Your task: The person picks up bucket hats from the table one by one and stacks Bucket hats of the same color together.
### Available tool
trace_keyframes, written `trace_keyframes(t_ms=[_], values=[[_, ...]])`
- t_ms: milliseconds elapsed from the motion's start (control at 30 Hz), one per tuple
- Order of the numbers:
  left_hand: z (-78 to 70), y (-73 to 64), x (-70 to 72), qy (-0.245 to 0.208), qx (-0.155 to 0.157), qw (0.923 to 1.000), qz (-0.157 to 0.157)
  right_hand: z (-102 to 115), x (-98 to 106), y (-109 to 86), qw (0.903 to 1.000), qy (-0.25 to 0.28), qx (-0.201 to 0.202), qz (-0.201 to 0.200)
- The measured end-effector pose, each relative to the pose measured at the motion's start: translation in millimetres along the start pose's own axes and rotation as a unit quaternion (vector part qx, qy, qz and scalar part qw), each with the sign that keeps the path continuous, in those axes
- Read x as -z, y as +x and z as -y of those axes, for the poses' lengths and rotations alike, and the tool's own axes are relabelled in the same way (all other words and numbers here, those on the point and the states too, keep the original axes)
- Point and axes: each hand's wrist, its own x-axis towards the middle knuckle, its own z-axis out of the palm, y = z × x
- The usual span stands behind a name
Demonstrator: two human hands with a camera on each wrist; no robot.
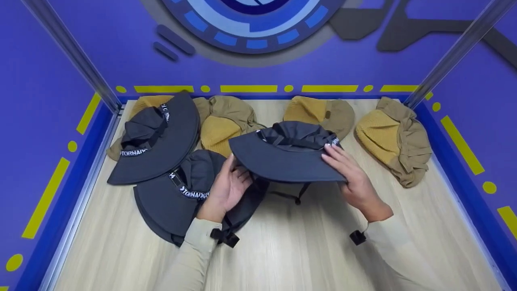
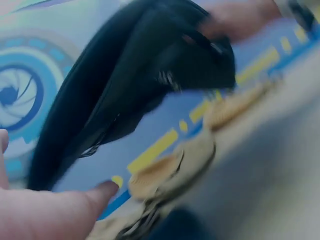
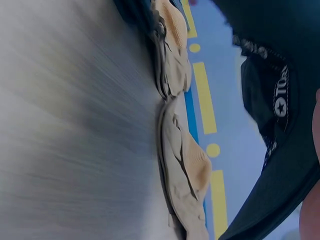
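Above the wood-grain tabletop (image 1: 278,250), the right hand (image 1: 359,184) gripped one side of a charcoal sun hat (image 1: 278,161); the left hand (image 1: 229,189) looked relaxed nearby, so one-sided support risked tipping.

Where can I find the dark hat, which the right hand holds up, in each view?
Head: the dark hat is just right of centre.
Left wrist: the hat slants from top centre towards lower left.
Right wrist: the hat runs down the right side, partly cut off.
Shared landmark: the yellow wall dashes.
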Motion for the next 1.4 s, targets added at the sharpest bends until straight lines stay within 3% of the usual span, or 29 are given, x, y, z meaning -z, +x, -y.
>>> trace_keyframes(t_ms=[100,200,333,433,533,633,700,733,767,800,833,900,933,1000,1033,1100,1133,1167,1233,1267,1300,1400], values=[[-0.4,2.5,-1.0,-0.076,0.015,0.997,-0.001,5.2,-2.8,-0.5,0.9992,-0.003,0.039,0.004],[-0.2,4.1,-1.1,-0.115,0.013,0.9933,-0.001,8.6,-4.7,-0.4,0.9967,-0.024,0.078,0.008],[1.6,4.5,-1.1,-0.116,-0.011,0.9931,-0.019,10.6,-7.3,0.5,0.9926,-0.044,0.113,0.003],[2.8,2.4,-1.0,-0.1,-0.035,0.9941,-0.023,12.1,-9.8,0.4,0.9921,-0.049,0.113,-0.025],[1.7,-1.1,-1.4,-0.085,-0.053,0.9949,-0.011,12.8,-11.9,-3.7,0.9927,-0.055,0.065,-0.085],[-0.8,-4.1,-2.2,-0.079,-0.066,0.9946,0.004,14.4,-12.3,-9.1,0.9864,-0.032,-0.034,-0.158],[-2.7,-6.4,-3.1,-0.083,-0.074,0.9936,0.015,18.8,-10.6,-11.1,0.974,0.023,-0.132,-0.183],[-3.6,-7.3,-3.4,-0.087,-0.077,0.993,0.019,21.0,-10.3,-11.3,0.9619,0.073,-0.18,-0.192],[-4.4,-8.1,-3.8,-0.09,-0.08,0.9924,0.023,23.5,-9.9,-11.1,0.946,0.124,-0.227,-0.196],[-5.1,-8.8,-4.0,-0.093,-0.084,0.9918,0.027,26.2,-9.8,-10.9,0.9231,0.188,-0.272,-0.196],[-5.7,-9.4,-4.3,-0.096,-0.087,0.9912,0.03,28.6,-10.0,-10.4,0.8888,0.27,-0.31,-0.203],[-6.7,-10.2,-4.5,-0.099,-0.091,0.9904,0.033,31.6,-10.6,-9.4,0.8046,0.434,-0.343,-0.214],[-7.0,-10.6,-4.5,-0.099,-0.092,0.9902,0.035,32.0,-10.8,-9.3,0.7562,0.513,-0.344,-0.215],[-7.2,-11.4,-4.2,-0.094,-0.093,0.9904,0.039,31.2,-9.8,-10.7,0.642,0.657,-0.329,-0.217],[-7.3,-11.9,-3.8,-0.092,-0.091,0.9908,0.04,29.6,-8.7,-11.3,0.5897,0.712,-0.316,-0.213],[-7.1,-12.9,-2.7,-0.085,-0.087,0.9917,0.043,25.6,-5.6,-12.5,0.5068,0.784,-0.305,-0.19],[-7.1,-13.4,-2.0,-0.081,-0.084,0.9923,0.042,23.7,-3.8,-12.4,0.4728,0.805,-0.306,-0.185],[-7.0,-14.0,-1.1,-0.076,-0.083,0.9928,0.042,21.9,-1.8,-12.0,0.4456,0.82,-0.31,-0.18],[-6.7,-15.1,0.9,-0.066,-0.08,0.9938,0.039,18.8,1.5,-8.8,0.4253,0.828,-0.325,-0.168],[-6.6,-15.8,2.1,-0.062,-0.079,0.9942,0.039,17.8,3.0,-6.8,0.422,0.827,-0.332,-0.165],[-6.5,-16.4,3.2,-0.058,-0.078,0.9946,0.038,17.2,4.4,-4.9,0.4242,0.824,-0.34,-0.16],[-6.3,-18.1,6.7,-0.052,-0.074,0.995,0.042,16.3,8.0,0.1,0.4467,0.803,-0.366,-0.149]])
